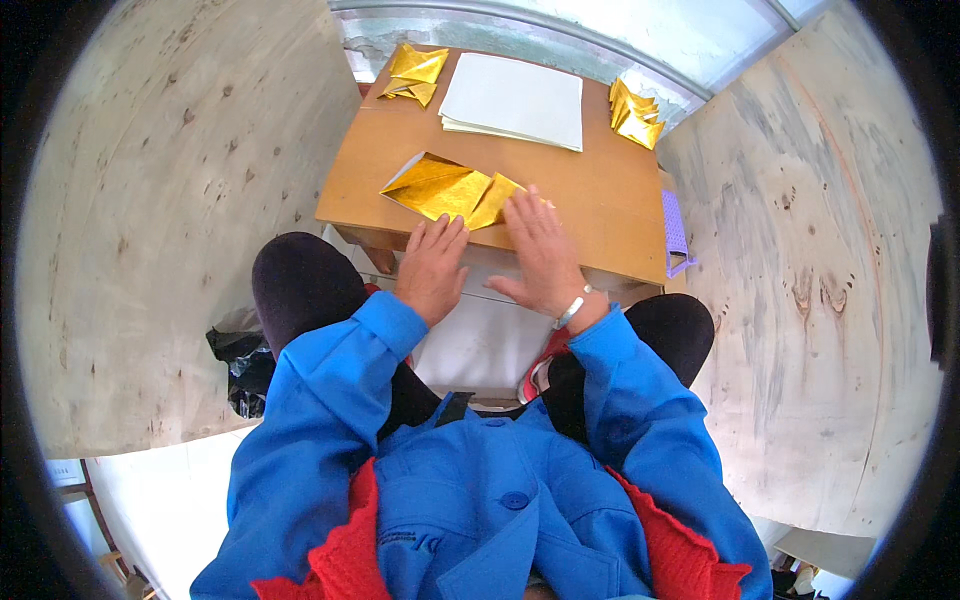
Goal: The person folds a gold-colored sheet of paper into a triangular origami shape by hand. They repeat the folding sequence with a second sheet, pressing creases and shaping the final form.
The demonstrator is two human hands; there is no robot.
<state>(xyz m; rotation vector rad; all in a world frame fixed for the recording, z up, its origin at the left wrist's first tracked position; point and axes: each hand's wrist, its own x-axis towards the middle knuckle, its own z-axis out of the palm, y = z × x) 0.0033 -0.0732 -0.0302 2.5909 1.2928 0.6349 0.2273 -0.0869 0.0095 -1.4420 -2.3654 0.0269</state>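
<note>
A partly folded sheet of gold foil paper (442, 189) lies near the front edge of a small wooden table (360, 165), its pale underside showing at the far left corner. My left hand (433, 262) rests its fingertips at the paper's near edge, palm down. My right hand (541, 255) lies flat with fingers spread over the paper's right end, slightly blurred, a bracelet at the wrist. The fingers cover part of that end. Neither hand is closed around anything.
A stack of white paper sheets (514, 97) lies at the table's back. Folded gold paper pieces (416, 66) sit at the back left, and more nested gold pieces (636, 116) at the back right. A purple plastic basket (675, 229) is beside the table. Plywood boards (817, 285) stand on both sides.
</note>
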